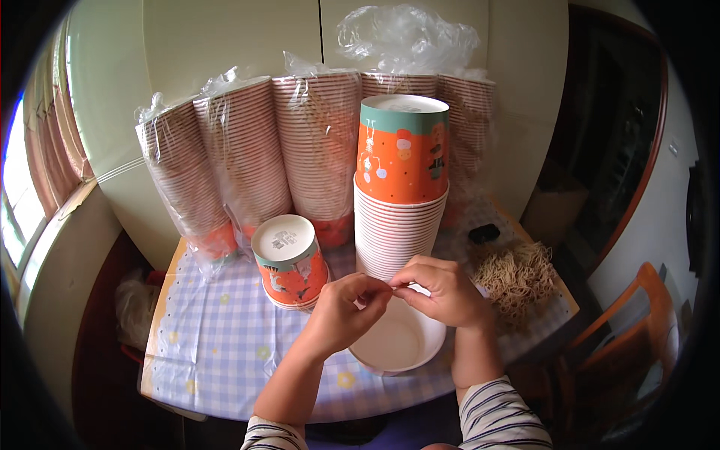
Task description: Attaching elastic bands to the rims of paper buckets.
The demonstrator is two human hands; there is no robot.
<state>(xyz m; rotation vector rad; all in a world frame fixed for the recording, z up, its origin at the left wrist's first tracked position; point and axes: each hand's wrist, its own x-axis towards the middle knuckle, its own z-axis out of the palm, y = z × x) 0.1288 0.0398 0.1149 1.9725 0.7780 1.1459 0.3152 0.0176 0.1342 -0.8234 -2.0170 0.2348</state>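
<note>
My left hand (346, 309) and my right hand (444, 294) meet above an open white paper tub (397, 346) near the front of the table. Thumbs and forefingers are pinched together, fingertips touching; whatever they hold is too small to make out. Just behind them rises a tall stack of upside-down paper tubs (396, 236), the topmost showing an orange and green printed side. To the left stands a short upside-down stack of orange tubs (291, 276) with a white base.
Several tall stacks of paper tubs in clear plastic bags (319, 142) line the back of the table. A heap of tan string-like loops (517, 281) lies at the right, beside a small black object (484, 233). A checked tablecloth (217, 360) covers the table; a wooden chair (626, 330) stands right.
</note>
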